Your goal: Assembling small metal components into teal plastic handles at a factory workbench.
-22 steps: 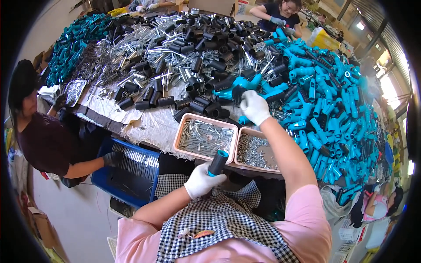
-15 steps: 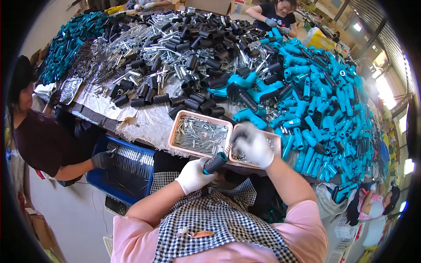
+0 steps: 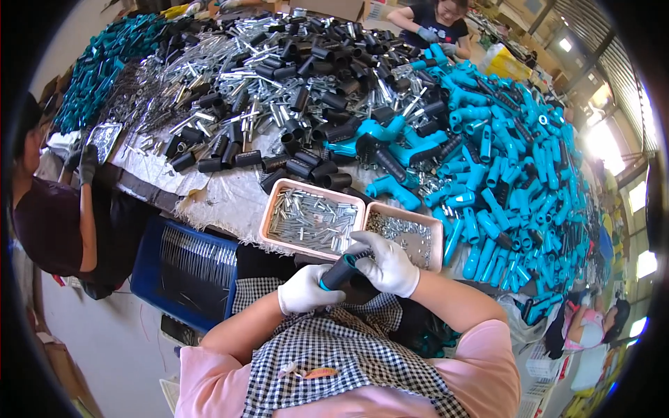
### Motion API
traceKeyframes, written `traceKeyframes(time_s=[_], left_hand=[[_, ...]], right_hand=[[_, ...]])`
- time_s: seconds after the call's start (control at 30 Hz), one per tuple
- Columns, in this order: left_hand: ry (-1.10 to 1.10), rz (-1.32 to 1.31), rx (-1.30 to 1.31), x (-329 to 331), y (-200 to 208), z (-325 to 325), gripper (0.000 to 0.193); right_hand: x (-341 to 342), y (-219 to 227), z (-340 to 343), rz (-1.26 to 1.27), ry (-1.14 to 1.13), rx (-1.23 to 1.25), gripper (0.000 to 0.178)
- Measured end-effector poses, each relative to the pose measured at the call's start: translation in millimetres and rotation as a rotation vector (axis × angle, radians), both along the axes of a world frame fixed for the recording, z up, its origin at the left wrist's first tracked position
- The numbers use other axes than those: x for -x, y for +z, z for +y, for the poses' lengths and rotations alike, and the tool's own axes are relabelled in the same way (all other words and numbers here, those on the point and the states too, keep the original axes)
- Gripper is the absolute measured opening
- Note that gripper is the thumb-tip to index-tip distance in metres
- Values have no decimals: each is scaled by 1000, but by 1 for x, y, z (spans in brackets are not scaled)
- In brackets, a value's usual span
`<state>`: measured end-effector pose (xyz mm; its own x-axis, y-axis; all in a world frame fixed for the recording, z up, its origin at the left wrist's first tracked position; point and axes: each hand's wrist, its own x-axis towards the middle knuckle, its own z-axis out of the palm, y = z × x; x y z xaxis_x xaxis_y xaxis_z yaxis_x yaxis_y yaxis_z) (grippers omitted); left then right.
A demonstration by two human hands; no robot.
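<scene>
My left hand [image 3: 306, 290], in a white glove, is closed round a short black cylindrical handle with a teal edge [image 3: 339, 274], its open end tilted up and to the right. My gloved right hand [image 3: 391, 267] is at that end, thumb and fingers curled in a pinch. A dark, ribbed piece shows between the tube mouth and these fingers, too small to name. Just beyond my hands, a pale pink tray [image 3: 265, 231] holds slim silver metal pins. Against its right side stands a second pink tray [image 3: 438, 244] with tiny metal parts.
Black sleeves [image 3: 300, 167] and metal rods heap up ahead; teal handle pieces [image 3: 498, 181] pile up at right. On the left a blue bin [image 3: 143, 279] holds rows of thin metal rods, near a co-worker's gloved hand [image 3: 87, 164]. Another person [image 3: 435, 28] works across the table.
My right hand has come back from over the right tray to the handle's open end. At left, the co-worker's hand has moved from the blue bin up toward a foil-like silver tray.
</scene>
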<state>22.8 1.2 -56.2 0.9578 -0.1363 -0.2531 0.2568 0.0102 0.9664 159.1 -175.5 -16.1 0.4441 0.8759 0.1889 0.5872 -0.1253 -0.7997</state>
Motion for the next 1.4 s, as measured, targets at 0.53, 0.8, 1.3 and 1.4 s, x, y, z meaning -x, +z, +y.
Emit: traceKeyframes(time_s=[0.53, 0.8, 1.3, 1.4], left_hand=[[160, -60, -292, 7, 0, 26, 30], [200, -152, -410, 21, 7, 26, 43], [-123, -462, -1227, 12, 25, 14, 30], [-217, -521, -1159, 12, 29, 4, 31]], right_hand=[[-218, -29, 129, -1216, -39, 433, 65], [-154, 20, 84, -598, -242, -172, 63], [3, 52, -72, 519, -113, 379, 60], [18, 49, -76, 281, -9, 386, 53]])
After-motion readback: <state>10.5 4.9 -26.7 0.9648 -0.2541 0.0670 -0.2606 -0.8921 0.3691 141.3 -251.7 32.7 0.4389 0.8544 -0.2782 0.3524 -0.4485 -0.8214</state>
